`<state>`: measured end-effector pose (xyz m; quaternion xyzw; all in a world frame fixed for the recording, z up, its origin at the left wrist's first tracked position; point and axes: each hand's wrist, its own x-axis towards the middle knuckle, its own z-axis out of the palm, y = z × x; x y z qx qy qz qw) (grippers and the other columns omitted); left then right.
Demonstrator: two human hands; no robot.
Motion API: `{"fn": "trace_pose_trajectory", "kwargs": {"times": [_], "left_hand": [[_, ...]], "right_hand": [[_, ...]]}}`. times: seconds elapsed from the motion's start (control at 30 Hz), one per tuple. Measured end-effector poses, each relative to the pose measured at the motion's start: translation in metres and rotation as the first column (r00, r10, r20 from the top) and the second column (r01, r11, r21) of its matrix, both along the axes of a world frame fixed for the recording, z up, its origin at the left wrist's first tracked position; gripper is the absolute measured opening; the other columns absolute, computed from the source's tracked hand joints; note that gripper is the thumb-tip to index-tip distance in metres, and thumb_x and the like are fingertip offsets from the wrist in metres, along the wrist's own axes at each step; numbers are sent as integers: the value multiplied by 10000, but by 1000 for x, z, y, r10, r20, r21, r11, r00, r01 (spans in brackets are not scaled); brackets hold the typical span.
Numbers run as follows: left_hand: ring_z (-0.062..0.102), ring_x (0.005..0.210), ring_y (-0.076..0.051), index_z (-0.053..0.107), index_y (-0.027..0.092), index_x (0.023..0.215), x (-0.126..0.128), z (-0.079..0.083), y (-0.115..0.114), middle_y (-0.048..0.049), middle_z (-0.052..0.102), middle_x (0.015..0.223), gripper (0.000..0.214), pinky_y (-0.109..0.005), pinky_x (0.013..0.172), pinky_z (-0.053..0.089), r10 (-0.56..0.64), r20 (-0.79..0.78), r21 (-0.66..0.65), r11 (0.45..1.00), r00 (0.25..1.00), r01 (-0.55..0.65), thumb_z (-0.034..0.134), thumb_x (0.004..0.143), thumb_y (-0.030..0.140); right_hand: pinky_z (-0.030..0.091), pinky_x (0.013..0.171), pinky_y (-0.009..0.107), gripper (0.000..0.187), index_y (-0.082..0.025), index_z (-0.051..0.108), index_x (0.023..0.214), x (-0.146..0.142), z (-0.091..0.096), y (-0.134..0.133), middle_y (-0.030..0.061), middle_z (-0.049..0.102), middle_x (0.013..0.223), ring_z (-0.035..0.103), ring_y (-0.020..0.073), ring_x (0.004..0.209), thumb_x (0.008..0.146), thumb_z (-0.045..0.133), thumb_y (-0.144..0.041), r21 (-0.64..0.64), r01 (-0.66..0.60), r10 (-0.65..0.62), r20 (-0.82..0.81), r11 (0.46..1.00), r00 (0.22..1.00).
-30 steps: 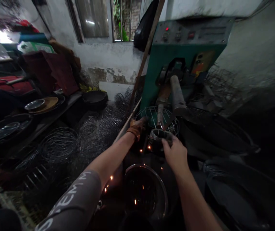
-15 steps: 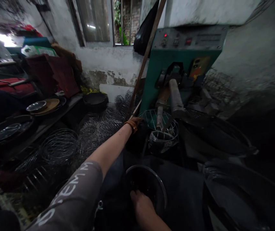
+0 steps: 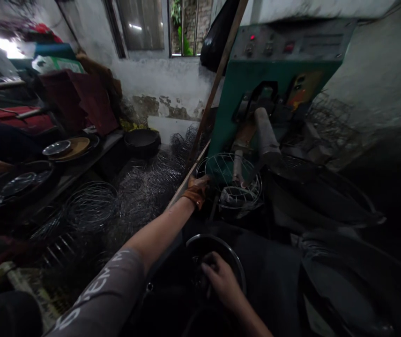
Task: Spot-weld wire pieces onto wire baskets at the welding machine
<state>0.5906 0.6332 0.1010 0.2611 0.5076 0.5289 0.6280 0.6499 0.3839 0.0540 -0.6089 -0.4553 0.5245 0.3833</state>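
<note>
Change: right hand (image 3: 221, 281) is now dipping into the steel bowl (image 3: 233, 255). A second ago it was up at the wire basket (image 3: 233, 175) amid sparks, and no sparks are showing now.
Reading: the basket is, by judgement, no longer being worked under the machine (image 3: 253, 89), as only one hand is tending it.
Left hand (image 3: 196, 189): gloved, staying at the basket's left rim, fingers appearing to be gripping the wire.
Right hand: fingers are curling down inside the bowl. Too dark to tell whether they are gripping anything.
Basket position: sitting under the machine's grey arm (image 3: 265, 138), beyond the bowl.
Counts: two hands, one glove; one bowl; one basket at the machine; loose wire baskets (image 3: 91, 206) are lying heaped to the left, too tangled to count; one red lamp (image 3: 252, 37) is glowing.
</note>
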Motion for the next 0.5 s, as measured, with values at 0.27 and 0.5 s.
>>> {"fn": "trace_pose_trajectory", "kwargs": {"times": [0.27,0.5], "left_hand": [[602,665,-154,605,212,1121,8,9,-45,-1,634,770,499,-274,656,482,-36,7,-1,999,999,36,879,705,179],[613,660,-141,602,202,1043,21,14,-64,14,636,768,485,-253,641,471,17,63,13,1000,998,-18,885,651,161]], "right_hand": [[611,553,367,529,-173,697,895,60,55,73,76,723,780,696,246,618,662,839,-627,289,476,-435,-198,831,879],[589,794,445,582,-208,718,855,70,15,97,146,773,860,731,329,825,768,537,-754,466,431,-592,284,773,754]]}}
